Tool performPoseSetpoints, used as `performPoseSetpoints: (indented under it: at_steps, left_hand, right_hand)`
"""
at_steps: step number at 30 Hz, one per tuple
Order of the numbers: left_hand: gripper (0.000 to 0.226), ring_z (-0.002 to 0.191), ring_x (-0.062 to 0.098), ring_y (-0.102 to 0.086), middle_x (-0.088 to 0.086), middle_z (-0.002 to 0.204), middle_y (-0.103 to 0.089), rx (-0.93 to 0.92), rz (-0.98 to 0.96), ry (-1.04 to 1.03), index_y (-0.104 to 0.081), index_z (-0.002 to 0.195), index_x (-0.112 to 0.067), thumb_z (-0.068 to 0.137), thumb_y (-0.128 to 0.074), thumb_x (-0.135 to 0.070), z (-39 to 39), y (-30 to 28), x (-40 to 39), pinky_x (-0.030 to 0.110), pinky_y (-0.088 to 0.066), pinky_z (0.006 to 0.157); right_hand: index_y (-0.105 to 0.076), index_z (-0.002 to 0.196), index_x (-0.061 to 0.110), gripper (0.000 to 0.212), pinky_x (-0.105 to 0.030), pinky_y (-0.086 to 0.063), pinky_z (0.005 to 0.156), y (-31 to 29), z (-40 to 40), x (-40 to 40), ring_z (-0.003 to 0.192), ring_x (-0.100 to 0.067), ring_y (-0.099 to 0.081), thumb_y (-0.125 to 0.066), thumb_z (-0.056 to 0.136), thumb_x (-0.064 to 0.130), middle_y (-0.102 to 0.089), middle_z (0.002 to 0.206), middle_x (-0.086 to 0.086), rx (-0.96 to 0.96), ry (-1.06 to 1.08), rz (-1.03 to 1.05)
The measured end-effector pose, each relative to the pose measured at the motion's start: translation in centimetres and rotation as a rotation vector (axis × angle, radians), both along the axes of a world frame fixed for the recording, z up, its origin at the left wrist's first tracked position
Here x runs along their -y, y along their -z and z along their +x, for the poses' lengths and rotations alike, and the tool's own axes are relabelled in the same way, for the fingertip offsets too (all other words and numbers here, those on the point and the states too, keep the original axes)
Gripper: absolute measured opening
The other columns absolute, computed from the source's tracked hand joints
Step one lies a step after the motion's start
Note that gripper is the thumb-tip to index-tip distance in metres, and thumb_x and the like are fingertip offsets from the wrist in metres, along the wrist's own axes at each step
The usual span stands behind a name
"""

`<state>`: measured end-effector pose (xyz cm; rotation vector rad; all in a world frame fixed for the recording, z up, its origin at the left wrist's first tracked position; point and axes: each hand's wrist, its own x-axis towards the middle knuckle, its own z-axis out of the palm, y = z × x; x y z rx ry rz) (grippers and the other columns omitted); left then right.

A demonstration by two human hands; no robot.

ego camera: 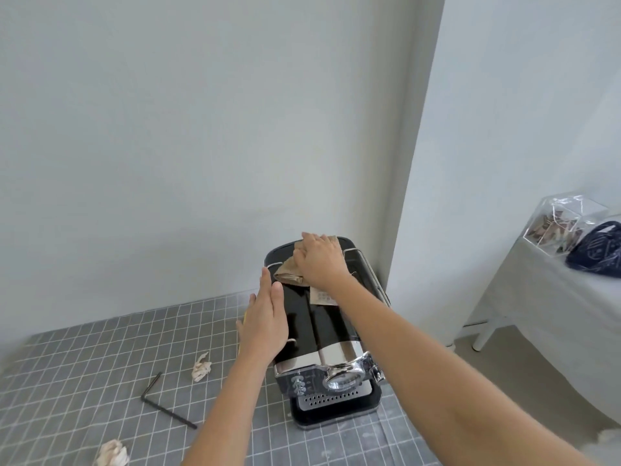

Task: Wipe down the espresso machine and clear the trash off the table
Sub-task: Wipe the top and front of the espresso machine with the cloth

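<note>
A black and chrome espresso machine (331, 334) stands on the grey tiled table (84, 381), against the wall corner. My right hand (319, 260) lies flat on a brown cloth (287, 272), pressing it onto the rear top of the machine. My left hand (265, 317) rests flat against the machine's left side with its fingers straight. Two crumpled paper wads lie on the table: one (201, 366) left of the machine, another (112, 454) at the bottom left edge.
A black L-shaped hex key (161, 403) lies on the table between the two wads. To the right stands a second table with a grey cover (551, 317), bearing a clear plastic box (564, 220) and a dark blue cloth item (598, 252). White walls close behind.
</note>
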<state>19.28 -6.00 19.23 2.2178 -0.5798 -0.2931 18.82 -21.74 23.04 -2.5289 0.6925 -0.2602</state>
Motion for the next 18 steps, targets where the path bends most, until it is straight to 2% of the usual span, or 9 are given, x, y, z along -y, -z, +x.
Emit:
performPoseSetpoints:
  at_steps: [3, 6, 8, 10, 12, 14, 16, 18]
  left_hand:
    - [0.075, 0.149, 0.02, -0.013, -0.016, 0.16, -0.012, 0.003, -0.051, -0.004, -0.001, 0.148, -0.047, 0.08, 0.003, -0.079, 0.3, 0.8, -0.2, 0.059, -0.018, 0.115]
    - [0.081, 0.149, 0.015, -0.012, -0.015, 0.16, -0.01, -0.018, -0.088, -0.001, -0.003, 0.148, -0.047, 0.075, 0.003, -0.083, 0.8, 1.1, -0.1, 0.057, -0.016, 0.117]
    - [0.08, 0.149, 0.013, -0.013, -0.016, 0.16, -0.01, -0.03, -0.094, 0.002, -0.004, 0.148, -0.047, 0.076, 0.002, -0.083, 0.9, 1.2, 0.0, 0.057, -0.015, 0.117]
    - [0.076, 0.148, 0.013, -0.014, -0.016, 0.16, -0.011, -0.027, -0.099, -0.006, -0.006, 0.148, -0.047, 0.079, 0.001, -0.079, 0.9, 1.2, 0.1, 0.057, -0.015, 0.117]
    - [0.073, 0.149, 0.013, -0.013, -0.015, 0.16, -0.011, -0.028, -0.101, -0.008, -0.007, 0.148, -0.046, 0.082, -0.001, -0.076, 0.9, 1.3, 0.0, 0.057, -0.014, 0.117]
    - [0.075, 0.149, 0.013, -0.013, -0.016, 0.16, -0.011, -0.025, -0.088, -0.008, -0.007, 0.149, -0.046, 0.081, 0.001, -0.078, 1.0, 1.3, 0.0, 0.056, -0.014, 0.118]
    - [0.079, 0.149, 0.014, -0.012, -0.017, 0.16, -0.01, -0.024, -0.074, -0.008, -0.006, 0.148, -0.048, 0.077, 0.003, -0.082, 1.1, 1.3, 0.1, 0.057, -0.014, 0.118]
    - [0.082, 0.149, 0.014, -0.011, -0.017, 0.16, -0.009, -0.029, -0.07, -0.009, -0.006, 0.148, -0.049, 0.074, 0.004, -0.084, 1.1, 1.3, 0.0, 0.057, -0.013, 0.118]
  right_hand:
    - [-0.035, 0.143, 0.004, 0.051, -0.042, -0.016, 0.12, 0.9, -2.0, -2.6, 0.139, -0.033, -0.035, -0.035, 0.1, 0.031, -0.043, 0.146, -0.019, 0.011, 0.126, -0.069]
    - [-0.026, 0.15, 0.003, 0.056, -0.042, -0.006, 0.124, 1.4, -6.2, -5.4, 0.149, -0.033, -0.02, -0.034, 0.101, 0.031, -0.027, 0.157, -0.023, 0.014, 0.118, -0.079]
    - [-0.034, 0.146, 0.005, 0.052, -0.043, -0.01, 0.125, 2.0, -9.6, -7.1, 0.148, -0.031, -0.023, -0.035, 0.101, 0.03, -0.035, 0.155, -0.02, 0.089, 0.089, -0.106]
    - [-0.046, 0.138, 0.008, 0.047, -0.044, -0.021, 0.122, 2.8, -12.8, -8.5, 0.145, -0.028, -0.034, -0.04, 0.098, 0.032, -0.046, 0.148, -0.016, 0.196, 0.033, -0.153]
    - [-0.055, 0.132, 0.012, 0.043, -0.038, -0.028, 0.12, 3.7, -15.4, -8.7, 0.141, -0.021, -0.042, -0.045, 0.097, 0.036, -0.052, 0.145, -0.008, 0.322, -0.035, -0.151]
    - [-0.058, 0.129, 0.014, 0.041, -0.029, -0.026, 0.12, 4.1, -17.5, -7.8, 0.141, -0.01, -0.039, -0.049, 0.097, 0.039, -0.051, 0.143, 0.004, 0.424, -0.115, -0.097]
    - [-0.059, 0.128, 0.011, 0.04, -0.028, -0.027, 0.12, 4.8, -19.1, -6.3, 0.142, -0.006, -0.037, -0.051, 0.098, 0.037, -0.052, 0.143, 0.004, 0.473, -0.212, -0.106]
    - [-0.06, 0.129, 0.005, 0.04, -0.035, -0.033, 0.117, 5.8, -20.1, -4.6, 0.141, -0.011, -0.041, -0.057, 0.097, 0.029, -0.054, 0.142, -0.003, 0.495, -0.296, -0.198]
